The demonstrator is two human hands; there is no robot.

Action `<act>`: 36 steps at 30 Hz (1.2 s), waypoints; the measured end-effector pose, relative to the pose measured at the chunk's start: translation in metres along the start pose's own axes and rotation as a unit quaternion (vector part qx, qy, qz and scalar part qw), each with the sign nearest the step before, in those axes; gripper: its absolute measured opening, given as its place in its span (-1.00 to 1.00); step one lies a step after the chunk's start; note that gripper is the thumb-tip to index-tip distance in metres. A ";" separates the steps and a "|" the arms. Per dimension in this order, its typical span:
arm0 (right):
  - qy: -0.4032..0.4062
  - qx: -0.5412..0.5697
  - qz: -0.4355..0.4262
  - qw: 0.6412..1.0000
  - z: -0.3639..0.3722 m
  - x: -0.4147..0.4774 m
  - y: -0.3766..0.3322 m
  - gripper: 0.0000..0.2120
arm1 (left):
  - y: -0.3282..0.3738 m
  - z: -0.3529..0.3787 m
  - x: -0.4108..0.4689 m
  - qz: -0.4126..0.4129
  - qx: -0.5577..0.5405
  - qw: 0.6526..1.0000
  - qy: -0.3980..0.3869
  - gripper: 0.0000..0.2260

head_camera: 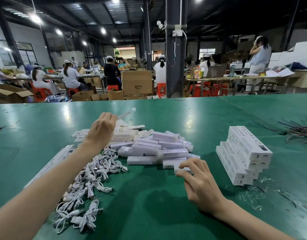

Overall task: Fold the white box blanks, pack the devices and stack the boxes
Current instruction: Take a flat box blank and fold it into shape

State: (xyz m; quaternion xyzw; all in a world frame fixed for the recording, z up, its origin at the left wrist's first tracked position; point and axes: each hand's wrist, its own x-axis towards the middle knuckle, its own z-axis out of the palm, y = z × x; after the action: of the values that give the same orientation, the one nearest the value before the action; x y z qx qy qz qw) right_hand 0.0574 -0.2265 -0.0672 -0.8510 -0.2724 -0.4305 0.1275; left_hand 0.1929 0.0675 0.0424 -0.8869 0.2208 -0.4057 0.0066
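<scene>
- Two hands work; the right hand (199, 181), fingers (192, 163) half curled, pinches one white device (183, 169) at the near edge of the pile (154, 148), long axis left to right.
- Left hand (101, 129), raised, grips a thin white piece (126, 113), perhaps a blank.

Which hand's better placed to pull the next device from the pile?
Right. The right hand pinches a device at the near edge of the pile; the left hand is raised, gripping a thin white piece.
</scene>
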 end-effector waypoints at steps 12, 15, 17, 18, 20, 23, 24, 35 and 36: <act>-0.005 0.234 0.207 0.950 0.010 0.086 -0.036 -0.31 | 0.144 -0.020 -0.047 -0.241 -0.502 0.813 0.167 -0.73; -0.046 0.219 0.171 0.960 0.019 0.077 -0.043 -0.25 | 0.148 -0.012 -0.063 -0.255 -0.518 0.798 0.171 -0.61; -0.052 0.204 0.159 0.965 0.022 0.068 -0.043 -0.21 | 0.146 -0.008 -0.070 -0.253 -0.518 0.800 0.165 -0.63; -0.039 0.200 0.163 0.965 0.022 0.063 -0.043 -0.23 | 0.146 -0.007 -0.072 -0.246 -0.523 0.800 0.159 -0.64; -0.009 0.198 0.170 0.965 0.019 0.054 -0.043 -0.31 | 0.148 -0.007 -0.075 -0.217 -0.535 0.803 0.149 -0.66; 0.028 0.203 0.150 0.967 0.012 0.043 -0.046 -0.39 | 0.154 -0.009 -0.078 -0.159 -0.560 0.799 0.150 -0.77; 0.034 0.197 0.140 0.970 0.010 0.041 -0.046 -0.38 | 0.156 -0.009 -0.079 -0.150 -0.563 0.798 0.153 -0.80; -0.022 0.199 0.097 0.975 -0.002 0.039 -0.044 -0.41 | 0.169 -0.024 -0.083 -0.114 -0.559 0.804 0.169 -0.71; -0.023 0.195 0.094 0.976 -0.002 0.039 -0.044 -0.40 | 0.169 -0.024 -0.084 -0.121 -0.557 0.805 0.167 -0.71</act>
State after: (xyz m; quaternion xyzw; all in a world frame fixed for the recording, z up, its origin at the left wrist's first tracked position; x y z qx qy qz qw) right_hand 0.0492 -0.1773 -0.0356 -0.8414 -0.2726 -0.3352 0.3246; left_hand 0.0620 -0.0479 -0.0335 -0.6763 0.2972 -0.3523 -0.5746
